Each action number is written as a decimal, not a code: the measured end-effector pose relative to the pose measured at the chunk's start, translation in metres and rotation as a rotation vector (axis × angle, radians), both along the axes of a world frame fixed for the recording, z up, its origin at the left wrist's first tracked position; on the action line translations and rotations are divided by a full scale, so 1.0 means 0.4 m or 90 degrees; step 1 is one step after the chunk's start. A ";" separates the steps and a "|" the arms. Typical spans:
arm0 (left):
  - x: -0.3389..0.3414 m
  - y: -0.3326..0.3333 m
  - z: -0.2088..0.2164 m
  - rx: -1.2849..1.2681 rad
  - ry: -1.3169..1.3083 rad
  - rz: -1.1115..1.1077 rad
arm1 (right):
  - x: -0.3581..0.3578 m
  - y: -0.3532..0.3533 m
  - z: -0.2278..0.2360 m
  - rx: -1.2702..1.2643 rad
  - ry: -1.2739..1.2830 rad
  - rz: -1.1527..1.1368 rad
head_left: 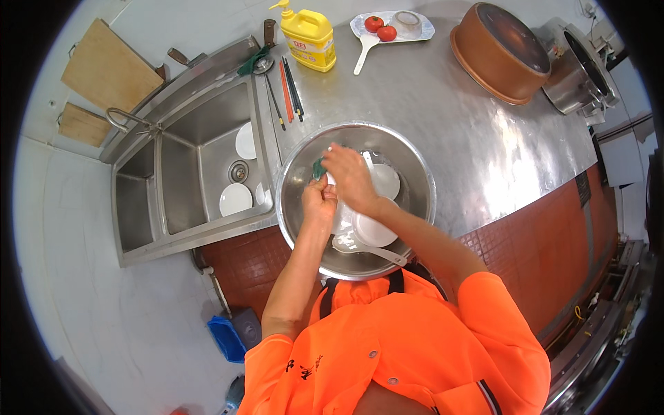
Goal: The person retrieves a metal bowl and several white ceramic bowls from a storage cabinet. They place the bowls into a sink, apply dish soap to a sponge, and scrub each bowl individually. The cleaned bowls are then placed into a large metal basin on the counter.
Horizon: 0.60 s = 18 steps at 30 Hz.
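Above a large steel basin (427, 169), my left hand (319, 200) is closed, pinching a small white piece of tableware (331, 179) whose shape is mostly hidden. My right hand (351, 178) curls over the same piece from above, fingers bent, with a dark green scouring pad (319, 168) at its fingertips. Inside the basin lie a white round dish (386, 181) and another white dish (374, 231). A white serving spoon (373, 253) rests at the near side, its handle pointing right. Part of a second white spoon (368, 161) shows beside my right hand.
Left is a steel sink (197, 149) with several white plates (236, 199). Behind the basin stand chopsticks (290, 90), a yellow pump jug (308, 40) and a white tray (422, 31) with tomatoes (386, 32). A brown lidded pot (499, 52) and steel pot (577, 72) occupy the far right.
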<state>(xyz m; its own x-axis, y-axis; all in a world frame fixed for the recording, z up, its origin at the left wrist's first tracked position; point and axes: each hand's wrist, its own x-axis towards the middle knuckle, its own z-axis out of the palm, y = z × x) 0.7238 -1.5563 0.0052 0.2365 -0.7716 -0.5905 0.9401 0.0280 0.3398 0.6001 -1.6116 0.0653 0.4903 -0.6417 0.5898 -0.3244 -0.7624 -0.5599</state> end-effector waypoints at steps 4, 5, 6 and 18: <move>-0.045 -0.015 0.106 0.084 -0.072 0.050 | -0.001 -0.122 -0.047 0.194 -0.109 -0.069; -0.046 -0.007 0.099 0.074 -0.062 0.043 | -0.022 -0.134 -0.055 0.272 -0.084 -0.058; -0.040 0.003 0.088 0.061 -0.052 0.041 | -0.034 -0.137 -0.054 0.231 -0.045 -0.062; -0.013 0.007 0.070 0.084 -0.205 -0.059 | -0.042 -0.121 -0.008 0.186 -0.001 0.021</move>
